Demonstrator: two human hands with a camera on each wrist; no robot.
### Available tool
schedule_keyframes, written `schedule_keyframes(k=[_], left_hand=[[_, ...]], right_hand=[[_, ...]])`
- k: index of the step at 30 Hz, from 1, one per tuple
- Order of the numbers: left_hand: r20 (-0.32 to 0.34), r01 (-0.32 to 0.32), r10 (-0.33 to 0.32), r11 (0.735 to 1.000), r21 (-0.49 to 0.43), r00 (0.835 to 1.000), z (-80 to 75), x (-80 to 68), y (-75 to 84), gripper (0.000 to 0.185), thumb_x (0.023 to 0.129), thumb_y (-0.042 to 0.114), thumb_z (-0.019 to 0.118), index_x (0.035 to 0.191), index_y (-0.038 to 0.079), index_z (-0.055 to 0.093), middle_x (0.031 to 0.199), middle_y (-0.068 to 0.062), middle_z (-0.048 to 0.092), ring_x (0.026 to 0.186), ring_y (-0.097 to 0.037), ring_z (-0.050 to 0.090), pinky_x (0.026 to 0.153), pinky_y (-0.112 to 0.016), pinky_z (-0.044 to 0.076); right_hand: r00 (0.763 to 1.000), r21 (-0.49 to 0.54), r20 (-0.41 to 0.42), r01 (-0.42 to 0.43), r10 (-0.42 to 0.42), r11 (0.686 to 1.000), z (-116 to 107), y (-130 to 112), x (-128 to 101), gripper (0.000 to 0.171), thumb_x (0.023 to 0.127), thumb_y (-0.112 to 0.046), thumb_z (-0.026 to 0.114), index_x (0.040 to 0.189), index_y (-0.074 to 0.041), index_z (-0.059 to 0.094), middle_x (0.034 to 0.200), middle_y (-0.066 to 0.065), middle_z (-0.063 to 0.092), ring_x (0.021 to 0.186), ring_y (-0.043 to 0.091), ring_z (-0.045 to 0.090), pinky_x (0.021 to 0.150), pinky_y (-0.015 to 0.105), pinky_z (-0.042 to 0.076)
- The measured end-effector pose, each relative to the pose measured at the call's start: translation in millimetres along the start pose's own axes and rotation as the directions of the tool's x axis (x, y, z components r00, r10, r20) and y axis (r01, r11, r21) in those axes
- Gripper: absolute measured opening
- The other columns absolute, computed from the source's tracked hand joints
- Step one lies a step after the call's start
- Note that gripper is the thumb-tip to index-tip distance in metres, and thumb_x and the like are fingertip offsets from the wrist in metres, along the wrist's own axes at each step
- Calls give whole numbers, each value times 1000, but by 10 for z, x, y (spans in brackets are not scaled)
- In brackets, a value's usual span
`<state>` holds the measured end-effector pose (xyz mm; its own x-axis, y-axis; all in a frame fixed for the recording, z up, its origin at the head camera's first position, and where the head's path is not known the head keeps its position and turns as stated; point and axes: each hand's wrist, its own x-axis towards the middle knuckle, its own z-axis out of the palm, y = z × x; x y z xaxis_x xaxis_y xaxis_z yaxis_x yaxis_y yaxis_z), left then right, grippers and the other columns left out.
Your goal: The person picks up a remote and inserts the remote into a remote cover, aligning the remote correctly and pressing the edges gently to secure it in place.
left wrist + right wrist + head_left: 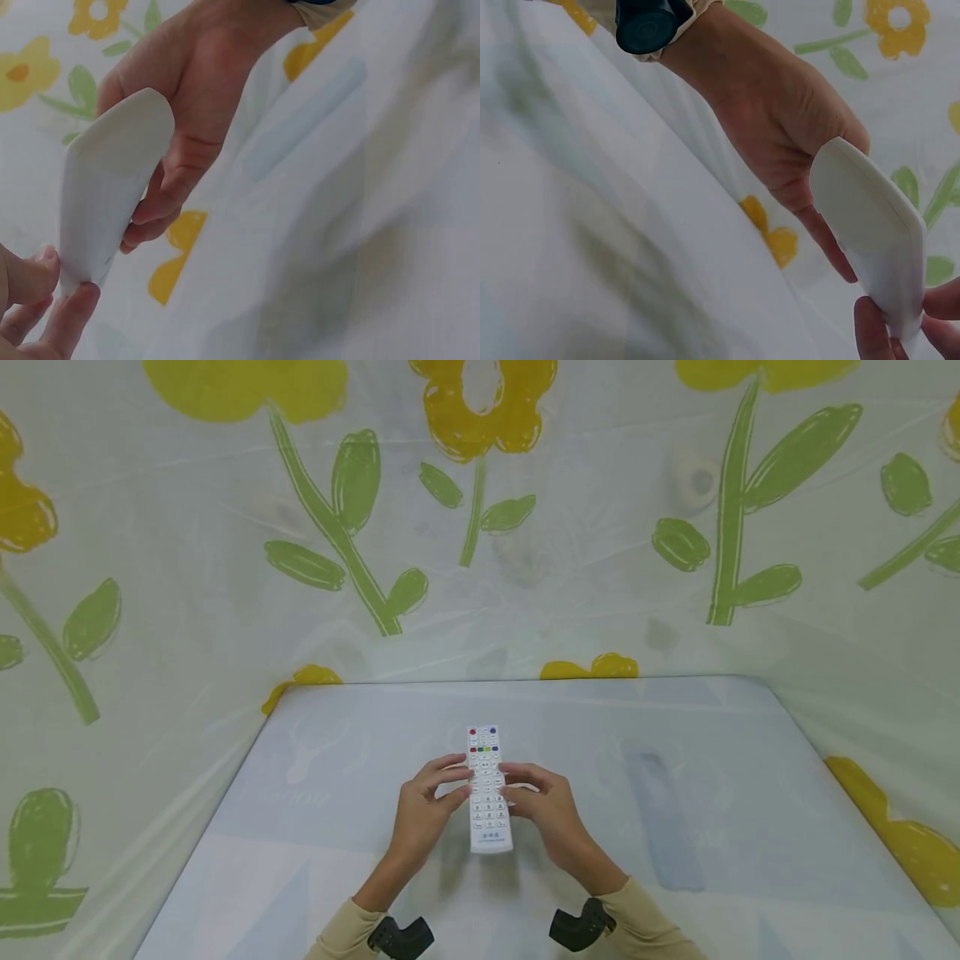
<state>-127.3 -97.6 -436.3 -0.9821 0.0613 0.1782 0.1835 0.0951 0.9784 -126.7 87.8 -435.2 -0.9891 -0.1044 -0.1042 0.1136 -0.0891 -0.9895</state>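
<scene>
A white remote control [491, 817] is held up over the table, its button side facing the head camera. Its long end with blue lettering points toward the person. My left hand [422, 814] pinches the left edge with thumb and fingers, while my right hand [553, 817] does the same along the right edge. From the left wrist, the smooth back of the remote [112, 161] shows, with left fingertips [73, 307] on its lower end. The right wrist view also has the plain back [866, 217], and right fingertips [870, 322] grip its lower part.
Below the hands spreads a table [360, 727] with a pale printed cover, where soft shadows fall under the remote. A bluish oblong shape [663, 822] appears on the cover at right. Flower-printed fabric [585, 560] hangs behind and at both sides. Dark wrist cameras [577, 927] sit at the sleeves.
</scene>
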Motion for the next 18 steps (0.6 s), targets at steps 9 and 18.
schedule_keyframes(k=[9, 18], left_hand=[[36, -114, 114, 993, -4, 993, 59, -29, 107, 21, 81, -11, 66, 98, -1, 72, 126, -10, 58, 119, -29, 53, 91, -30, 48], [72, -285, 280, 957, 61, 957, 141, -94, 353, 27, 74, -20, 67, 99, -9, 69, 122, -20, 58, 116, -36, 54, 86, -40, 51]], right_hand=[[1000, 18, -24, -12, 12, 1000, -79, -96, -30, 30, 89, -8, 63, 118, -4, 64, 122, 11, 59, 99, 27, 62, 81, 36, 55], [999, -6, -28, 21, -21, 1000, -136, -208, -115, 30, 89, -10, 63, 118, -1, 64, 124, 12, 58, 100, 28, 61, 83, 35, 54]])
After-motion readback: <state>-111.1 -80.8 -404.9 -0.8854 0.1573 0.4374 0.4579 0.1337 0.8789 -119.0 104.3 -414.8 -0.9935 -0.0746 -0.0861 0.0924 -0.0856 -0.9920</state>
